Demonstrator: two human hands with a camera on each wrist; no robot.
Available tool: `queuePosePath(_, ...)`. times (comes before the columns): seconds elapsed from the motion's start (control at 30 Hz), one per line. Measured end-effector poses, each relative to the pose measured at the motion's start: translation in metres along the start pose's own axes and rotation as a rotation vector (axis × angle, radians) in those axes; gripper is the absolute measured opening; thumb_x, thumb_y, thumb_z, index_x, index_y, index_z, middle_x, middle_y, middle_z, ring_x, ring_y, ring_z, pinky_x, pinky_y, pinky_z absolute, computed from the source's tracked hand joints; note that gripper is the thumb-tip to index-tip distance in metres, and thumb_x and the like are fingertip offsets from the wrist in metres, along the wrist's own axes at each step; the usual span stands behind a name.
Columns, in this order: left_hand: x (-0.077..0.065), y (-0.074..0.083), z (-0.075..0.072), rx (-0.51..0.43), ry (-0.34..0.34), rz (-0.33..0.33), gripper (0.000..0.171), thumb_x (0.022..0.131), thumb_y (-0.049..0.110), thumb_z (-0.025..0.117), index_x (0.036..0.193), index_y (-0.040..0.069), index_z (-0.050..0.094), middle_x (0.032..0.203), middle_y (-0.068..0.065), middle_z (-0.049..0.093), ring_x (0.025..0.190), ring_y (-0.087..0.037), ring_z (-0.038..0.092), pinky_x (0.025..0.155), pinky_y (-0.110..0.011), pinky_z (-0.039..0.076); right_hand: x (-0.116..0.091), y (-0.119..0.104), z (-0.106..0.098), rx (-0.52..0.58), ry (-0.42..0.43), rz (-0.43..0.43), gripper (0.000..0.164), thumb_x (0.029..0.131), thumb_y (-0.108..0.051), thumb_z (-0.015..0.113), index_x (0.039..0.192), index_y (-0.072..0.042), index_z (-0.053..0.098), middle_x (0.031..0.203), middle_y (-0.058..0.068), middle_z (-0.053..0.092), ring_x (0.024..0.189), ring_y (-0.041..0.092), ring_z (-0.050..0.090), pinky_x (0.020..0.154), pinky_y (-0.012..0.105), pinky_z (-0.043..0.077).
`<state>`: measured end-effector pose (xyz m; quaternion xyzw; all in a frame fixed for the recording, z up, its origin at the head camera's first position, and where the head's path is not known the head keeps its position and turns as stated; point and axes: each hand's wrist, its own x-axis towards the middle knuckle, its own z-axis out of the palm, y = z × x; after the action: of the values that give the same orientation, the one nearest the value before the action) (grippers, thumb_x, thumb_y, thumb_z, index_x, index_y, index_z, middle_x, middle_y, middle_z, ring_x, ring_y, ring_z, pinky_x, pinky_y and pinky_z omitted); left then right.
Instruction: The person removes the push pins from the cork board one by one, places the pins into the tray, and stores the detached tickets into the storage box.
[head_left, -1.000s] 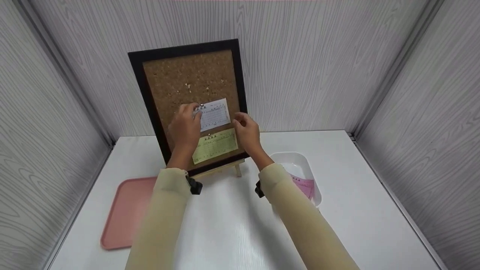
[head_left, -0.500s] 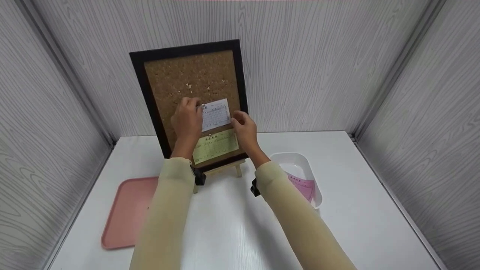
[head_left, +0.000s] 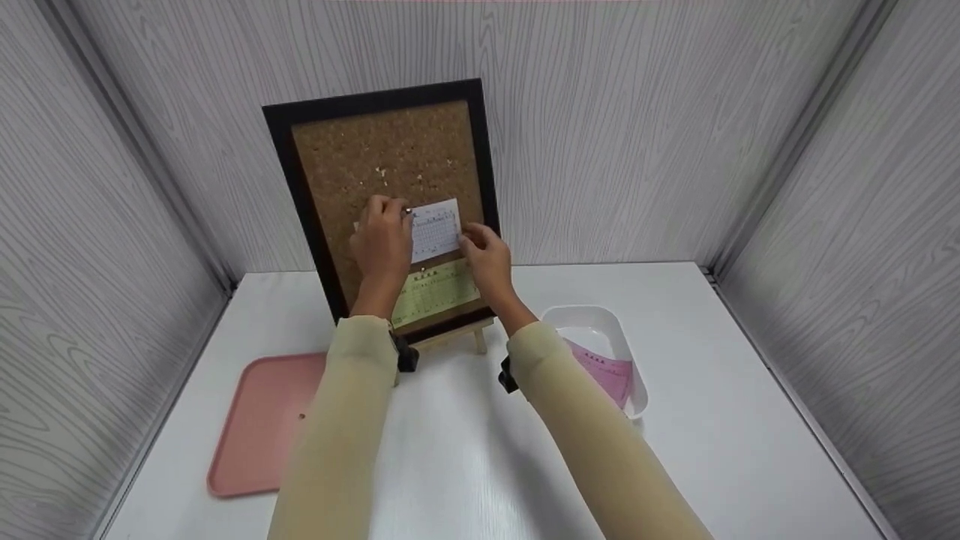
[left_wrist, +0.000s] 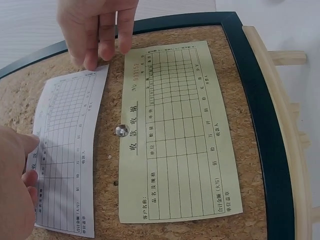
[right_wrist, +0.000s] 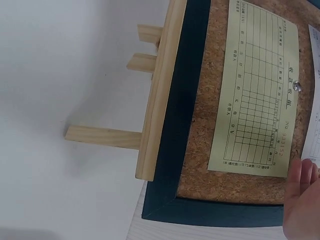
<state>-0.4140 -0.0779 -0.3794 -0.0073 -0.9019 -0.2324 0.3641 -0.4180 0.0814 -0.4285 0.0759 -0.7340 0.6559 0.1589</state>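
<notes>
A framed corkboard [head_left: 375,157] stands tilted on a small wooden easel [head_left: 481,341]. On it are a white receipt slip [head_left: 437,231] and, below, a yellow-green receipt slip [left_wrist: 180,135] with a shiny pushpin [left_wrist: 122,130] at its top edge. My left hand [head_left: 382,240] covers the white slip's left part, thumb and fingertips at another pushpin [head_left: 409,211] on its top edge. At that slip's right end my right hand [head_left: 490,262] pinches the edge between thumb and fingers. The right fingertips [left_wrist: 91,61] show at the slip's corner in the left wrist view.
A pink tray [head_left: 251,420] with a tiny dark item [head_left: 302,415] on it lies at left, partly behind the left sleeve. To the right, a white tray [head_left: 637,390] holds pink slips [head_left: 611,375]. Pale panels [head_left: 637,135] enclose the table at the back and sides.
My left hand has shifted up and right over the white slip, hiding more of its left part. My right hand stays at the slip's right edge, moving only slightly.
</notes>
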Motion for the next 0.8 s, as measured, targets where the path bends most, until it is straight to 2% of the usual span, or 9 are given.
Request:
queuePosePath(0.2, -0.0007, -0.0006, 0.0004, 0.005, 0.0, 0.004, 0.022, 0.093, 0.028, 0.063, 0.112, 0.017, 0.067, 0.112, -0.003, 0.056, 0.101, -0.021, 0.058, 0.07, -0.044, 0.052, 0.0011, 0.0024, 0.0049, -0.077, 0.026, 0.008, 0.027, 0.095, -0.017, 0.061, 0.119, -0.007, 0.063, 0.105, 0.004, 0.065, 0.094, 0.013, 0.06, 0.076, 0.025, 0.05)
queuePosePath(0.5, -0.0019, 0.0004, 0.0025, 0.002, 0.024, 0.003, 0.02, 0.092, 0.027, 0.065, 0.109, 0.017, 0.069, 0.11, -0.002, 0.057, 0.099, -0.021, 0.059, 0.07, -0.043, 0.052, 0.0037, 0.0042, 0.0065, -0.059, 0.04, 0.047, 0.021, 0.094, -0.018, 0.062, 0.113, -0.009, 0.063, 0.1, 0.003, 0.063, 0.087, 0.013, 0.061, 0.071, 0.026, 0.05)
queuePosePath(0.8, -0.0038, 0.0034, 0.0043, 0.005, 0.008, 0.038, 0.019, 0.094, 0.027, 0.062, 0.109, 0.02, 0.07, 0.109, -0.002, 0.056, 0.097, -0.021, 0.059, 0.068, -0.043, 0.052, 0.0029, 0.0015, 0.0062, -0.064, 0.035, 0.058, 0.022, 0.094, -0.02, 0.063, 0.114, -0.01, 0.063, 0.1, 0.003, 0.062, 0.089, 0.014, 0.059, 0.071, 0.026, 0.05)
